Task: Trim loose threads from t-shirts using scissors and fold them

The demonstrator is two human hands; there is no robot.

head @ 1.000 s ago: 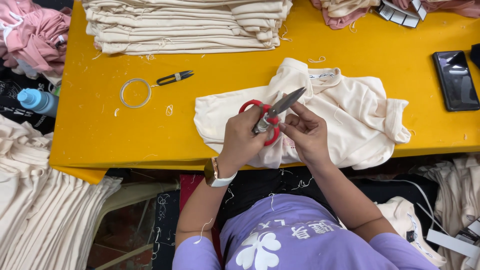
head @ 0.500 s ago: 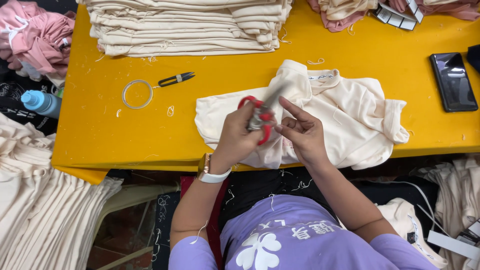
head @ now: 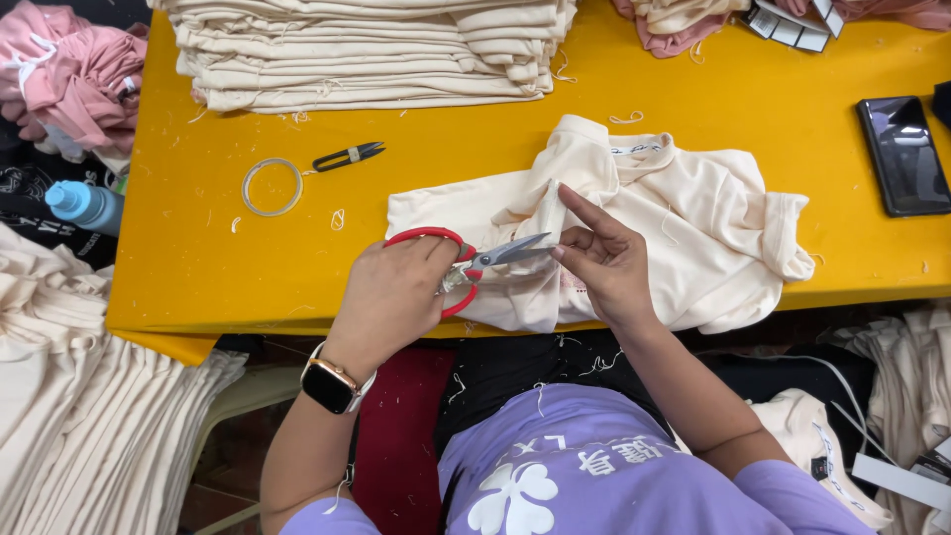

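Left hand (head: 391, 297) closed round red-handled scissors (head: 475, 263), blades parted, right hand (head: 604, 263) pinched on cream garment (head: 684, 238) lying on yellow surface (head: 198, 267) — soft, light, floppy, likely best pinched taut beside the cut.

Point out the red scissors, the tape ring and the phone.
Red scissors (head: 500, 256), head view, on the steel blades.
Tape ring (head: 247, 178), head view, on the ring's left edge.
Phone (head: 903, 155), head view, on the middle of its dark screen.
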